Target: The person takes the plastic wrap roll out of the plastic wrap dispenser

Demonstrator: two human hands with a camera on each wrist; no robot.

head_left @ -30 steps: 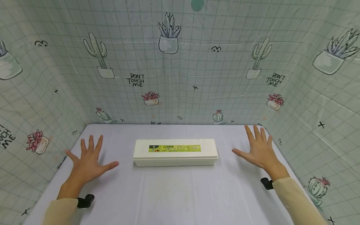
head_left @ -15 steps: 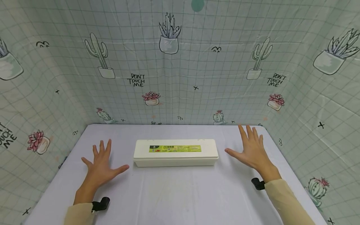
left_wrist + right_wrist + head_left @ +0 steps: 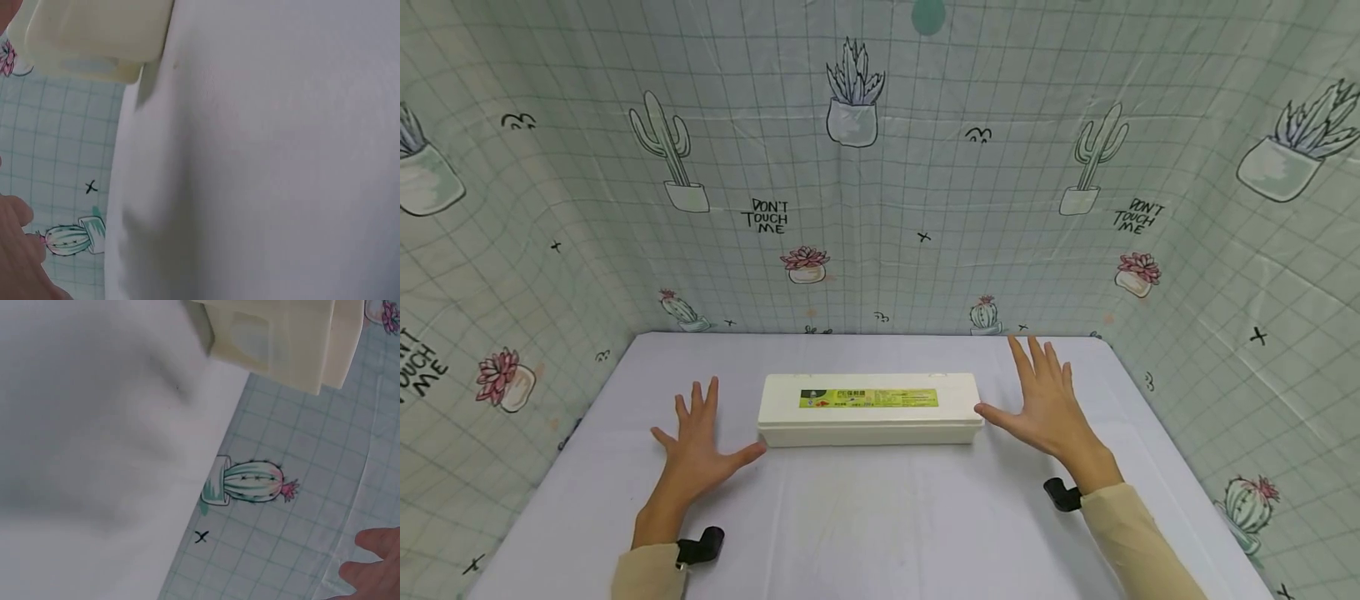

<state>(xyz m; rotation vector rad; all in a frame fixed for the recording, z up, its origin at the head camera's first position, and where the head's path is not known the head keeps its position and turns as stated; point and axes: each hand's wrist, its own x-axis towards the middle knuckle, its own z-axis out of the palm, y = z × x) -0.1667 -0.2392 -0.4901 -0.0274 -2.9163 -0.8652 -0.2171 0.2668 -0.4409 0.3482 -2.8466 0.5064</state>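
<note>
A long cream-white box (image 3: pixel 868 435) with a yellow-green label lies crosswise on the white table. To its left, my left hand (image 3: pixel 694 458) is spread with straight fingers, the thumb tip close to the box's near left corner. On the other side my right hand (image 3: pixel 1051 412) is spread too, its thumb tip at the box's right end; whether it touches cannot be told. Both hands hold nothing. One end of the box (image 3: pixel 100 31) shows in the left wrist view, and the other end of the box (image 3: pixel 275 337) in the right wrist view.
The white tabletop (image 3: pixel 865 525) stretches in front of the box. A pale green gridded cloth (image 3: pixel 880 183) with cactus drawings hangs behind the table and along both sides. A black wrist device (image 3: pixel 702 546) is on the left wrist, another black device (image 3: pixel 1062 495) on the right.
Both hands have moved inward toward the box's ends, the left to the right and the right to the left. Their fingers stay spread, and the box has not moved on the table.
</note>
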